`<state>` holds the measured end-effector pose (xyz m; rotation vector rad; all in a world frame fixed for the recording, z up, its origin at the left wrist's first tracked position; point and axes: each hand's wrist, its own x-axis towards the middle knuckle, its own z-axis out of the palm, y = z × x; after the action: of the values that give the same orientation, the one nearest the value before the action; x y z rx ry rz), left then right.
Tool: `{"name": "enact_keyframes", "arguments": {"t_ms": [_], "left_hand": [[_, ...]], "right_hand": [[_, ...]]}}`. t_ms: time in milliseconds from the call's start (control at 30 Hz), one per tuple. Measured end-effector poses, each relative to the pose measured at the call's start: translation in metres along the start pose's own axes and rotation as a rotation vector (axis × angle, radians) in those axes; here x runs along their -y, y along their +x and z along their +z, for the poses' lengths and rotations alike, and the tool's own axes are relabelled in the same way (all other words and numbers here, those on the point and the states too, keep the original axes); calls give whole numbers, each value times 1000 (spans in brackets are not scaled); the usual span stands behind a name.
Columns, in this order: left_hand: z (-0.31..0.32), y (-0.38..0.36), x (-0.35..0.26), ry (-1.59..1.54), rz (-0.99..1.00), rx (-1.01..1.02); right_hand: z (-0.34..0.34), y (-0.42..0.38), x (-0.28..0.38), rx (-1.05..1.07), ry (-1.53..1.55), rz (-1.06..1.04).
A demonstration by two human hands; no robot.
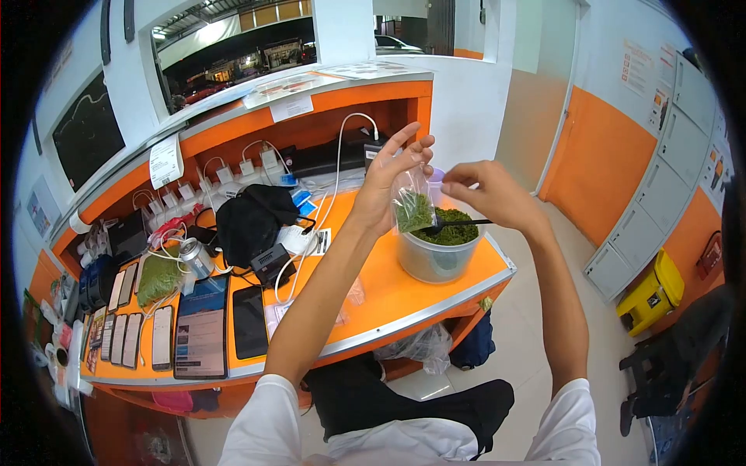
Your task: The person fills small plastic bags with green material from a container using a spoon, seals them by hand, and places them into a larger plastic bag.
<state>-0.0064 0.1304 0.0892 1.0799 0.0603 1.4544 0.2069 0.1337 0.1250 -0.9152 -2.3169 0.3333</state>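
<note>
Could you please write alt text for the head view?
A person's left hand holds a clear plastic bag of shredded green material by a round translucent plastic tub of similar material, the right hand raised nearby. The tub, holding a black utensil, stands on an orange counter with rectangular phones at left.

one head-worn view (round, dark-edged), facing forward and down, near orange counter (pixel 388 303).

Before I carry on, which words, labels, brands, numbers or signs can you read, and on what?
None is legible.
Hanging slip: printed, too small.
Countertop sheets: printed, too blurred.
Tablet: lines of screen text, too small.
Wall notice: too small and blurred.
Yellow bin: dark label, too small.
Plastic bag and tub: no lettering I can make out.
</note>
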Motion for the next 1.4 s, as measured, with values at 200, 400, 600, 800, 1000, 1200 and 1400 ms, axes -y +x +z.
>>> {"name": "enact_keyframes", "arguments": {"t_ms": [200, 400, 600, 800, 1000, 1200, 1400], "left_hand": [[20, -5, -9, 75, 55, 67], [27, -14, -14, 331, 3, 54], [22, -25, -16, 755, -94, 56], [32, -33, -10, 817, -59, 85], [38, -43, -5, 863, -24, 31], [32, -48, 2, 883, -63, 18], [32, -57, 5, 886, -97, 26]], "right_hand": [[15, 0, 21, 56, 713, 90], [23, -11, 31, -259, 725, -8], [18, -20, 27, -573, 602, 13], [-4, -27, 29, -577, 122, -249], [-13, -31, 37, -708, 576, -128], [-12, -47, 35, -401, 214, -165], [-5, -59, 23, -132, -59, -174]]}}
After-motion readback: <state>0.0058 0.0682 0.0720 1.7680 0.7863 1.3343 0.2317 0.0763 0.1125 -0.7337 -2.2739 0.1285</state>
